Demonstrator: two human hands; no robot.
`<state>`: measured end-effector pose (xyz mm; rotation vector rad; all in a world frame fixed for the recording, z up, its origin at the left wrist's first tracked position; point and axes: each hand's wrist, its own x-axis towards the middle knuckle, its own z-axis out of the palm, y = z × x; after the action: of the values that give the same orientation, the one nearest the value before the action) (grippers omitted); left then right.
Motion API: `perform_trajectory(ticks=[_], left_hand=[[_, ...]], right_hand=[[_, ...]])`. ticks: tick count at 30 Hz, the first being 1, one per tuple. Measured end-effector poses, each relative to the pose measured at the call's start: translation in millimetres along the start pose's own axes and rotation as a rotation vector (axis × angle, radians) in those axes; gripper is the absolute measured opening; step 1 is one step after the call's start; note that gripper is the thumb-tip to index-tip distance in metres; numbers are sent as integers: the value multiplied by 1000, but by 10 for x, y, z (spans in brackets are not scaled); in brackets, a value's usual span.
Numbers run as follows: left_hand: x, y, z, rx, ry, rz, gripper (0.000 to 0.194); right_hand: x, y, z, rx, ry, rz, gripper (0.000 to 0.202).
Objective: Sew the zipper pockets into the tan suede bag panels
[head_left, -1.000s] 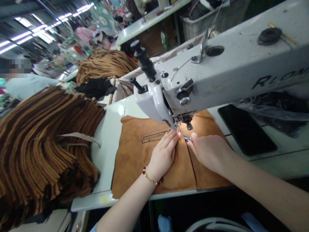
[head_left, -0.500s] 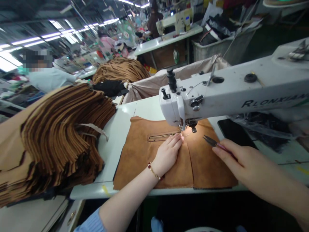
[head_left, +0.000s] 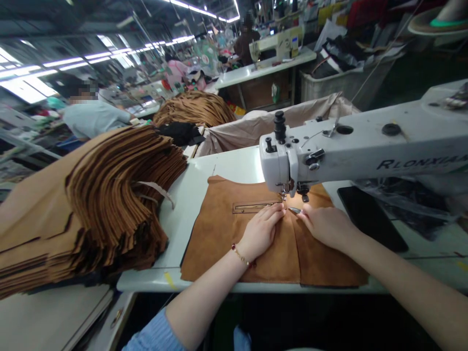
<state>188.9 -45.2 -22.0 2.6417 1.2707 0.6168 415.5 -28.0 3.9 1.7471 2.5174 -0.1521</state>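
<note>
A brown suede-like panel [head_left: 215, 234] with a zipper [head_left: 252, 208] set into it lies on the pale table, partly under the head of a white sewing machine [head_left: 351, 151]. My left hand [head_left: 261, 231] rests flat on the panel, fingertips beside the zipper's right end, close to the lit needle area. In my right hand [head_left: 329, 225] are small thread snips [head_left: 294, 210], their tips pointing left at the panel's seam, just right of my left fingertips. Most of the snips is hidden by my fingers.
A tall stack of brown pieces [head_left: 109, 195] stands at the left. A black phone-like slab [head_left: 371, 219] and a plastic bag of dark material [head_left: 409, 200] lie at the right. Behind are a cloth-lined bin [head_left: 252, 124], a grey bin [head_left: 329, 85] and a person in light blue [head_left: 93, 117].
My right hand has moved left with the snips, bringing their tips near the needle area and my left fingertips. My left hand stays on the panel. The whole view has shifted slightly.
</note>
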Motion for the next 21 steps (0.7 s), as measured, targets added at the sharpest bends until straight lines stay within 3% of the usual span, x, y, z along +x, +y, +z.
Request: perform_trajectory(ticks=[13, 21], left_hand=[[4, 23, -22, -13, -7, 2, 29], [1, 18, -35, -13, -31, 10, 43]], right_hand=[[9, -13, 78, -39, 48, -36, 42], [10, -54, 80, 41, 36, -27, 43]])
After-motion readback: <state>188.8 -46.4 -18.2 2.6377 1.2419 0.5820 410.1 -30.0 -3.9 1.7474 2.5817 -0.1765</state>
